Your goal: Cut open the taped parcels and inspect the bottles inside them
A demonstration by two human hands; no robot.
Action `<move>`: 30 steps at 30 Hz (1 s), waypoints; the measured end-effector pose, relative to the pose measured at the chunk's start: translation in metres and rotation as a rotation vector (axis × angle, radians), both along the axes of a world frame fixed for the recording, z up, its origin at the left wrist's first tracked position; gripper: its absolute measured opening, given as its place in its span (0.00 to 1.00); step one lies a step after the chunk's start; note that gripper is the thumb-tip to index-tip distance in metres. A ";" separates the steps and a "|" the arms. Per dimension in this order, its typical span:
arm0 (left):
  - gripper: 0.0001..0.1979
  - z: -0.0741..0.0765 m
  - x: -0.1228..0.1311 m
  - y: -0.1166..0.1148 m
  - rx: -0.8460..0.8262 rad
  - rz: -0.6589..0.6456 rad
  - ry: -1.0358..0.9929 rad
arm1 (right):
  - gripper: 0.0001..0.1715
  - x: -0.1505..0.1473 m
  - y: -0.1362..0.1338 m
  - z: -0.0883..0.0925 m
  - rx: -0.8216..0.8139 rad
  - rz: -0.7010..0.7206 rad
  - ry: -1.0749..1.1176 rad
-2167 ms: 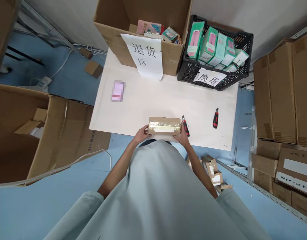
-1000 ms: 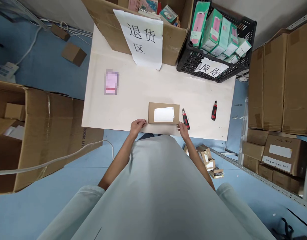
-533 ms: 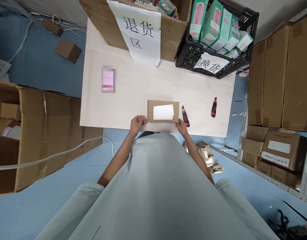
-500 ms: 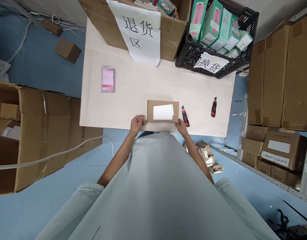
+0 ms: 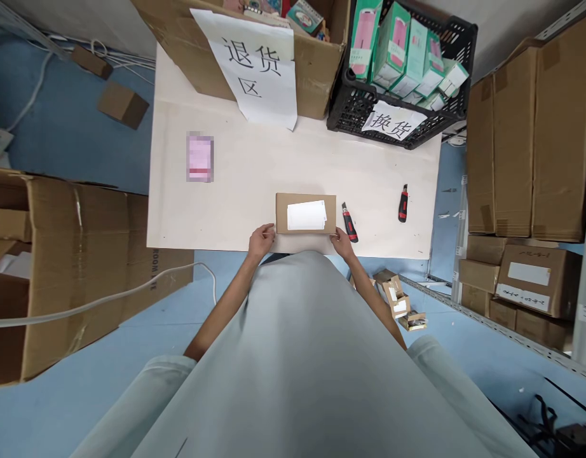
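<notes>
A small brown cardboard box point(image 5: 282, 219) with white paper labels point(image 5: 306, 215) on top lies at the near edge of the white table. My left hand point(image 5: 262, 240) is at its lower left corner, fingers curled together and fingertips against the side. At the lower right corner my right hand point(image 5: 341, 243) has its fingers closed on the box's near edge; part of the grip is hidden. Just right of the box lies a red and black utility knife point(image 5: 350, 222), close to my right hand. A second utility knife point(image 5: 403, 203) lies farther right.
A large carton point(image 5: 316, 83) with a paper sign and a black crate point(image 5: 340, 105) of green and pink boxes stand along the table's far side. A blurred pink item point(image 5: 200, 157) lies left. An open carton point(image 5: 83, 254) is beside the table; shelved cartons point(image 5: 512, 140) stand right.
The view has shifted slightly, so most things appear a little farther left. Both hands stay at the box's near corners, and the box keeps its place on the table.
</notes>
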State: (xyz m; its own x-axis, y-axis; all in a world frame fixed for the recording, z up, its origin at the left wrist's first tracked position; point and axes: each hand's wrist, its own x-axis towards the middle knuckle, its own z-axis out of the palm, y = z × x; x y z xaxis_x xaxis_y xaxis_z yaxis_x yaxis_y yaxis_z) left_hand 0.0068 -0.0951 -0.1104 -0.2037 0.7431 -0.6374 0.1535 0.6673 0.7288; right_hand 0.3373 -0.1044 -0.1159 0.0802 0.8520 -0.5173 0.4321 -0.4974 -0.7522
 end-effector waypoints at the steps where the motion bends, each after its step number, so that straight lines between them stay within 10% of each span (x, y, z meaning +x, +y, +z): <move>1: 0.19 0.002 0.001 0.000 0.016 -0.016 -0.005 | 0.28 0.000 0.000 0.002 0.002 0.002 0.000; 13: 0.24 0.052 -0.009 0.030 0.310 0.054 0.017 | 0.30 -0.011 0.031 0.051 0.260 -0.028 -0.157; 30: 0.25 0.049 -0.013 0.005 0.159 0.038 -0.022 | 0.31 -0.016 0.013 0.044 0.110 0.022 -0.108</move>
State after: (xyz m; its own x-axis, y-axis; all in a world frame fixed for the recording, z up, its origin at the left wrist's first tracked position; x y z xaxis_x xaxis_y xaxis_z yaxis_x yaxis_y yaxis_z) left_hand -0.0063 -0.0897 -0.0612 -0.2209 0.8270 -0.5170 0.1129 0.5482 0.8287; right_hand 0.3210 -0.0910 -0.0716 0.1106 0.9055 -0.4098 0.5236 -0.4035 -0.7503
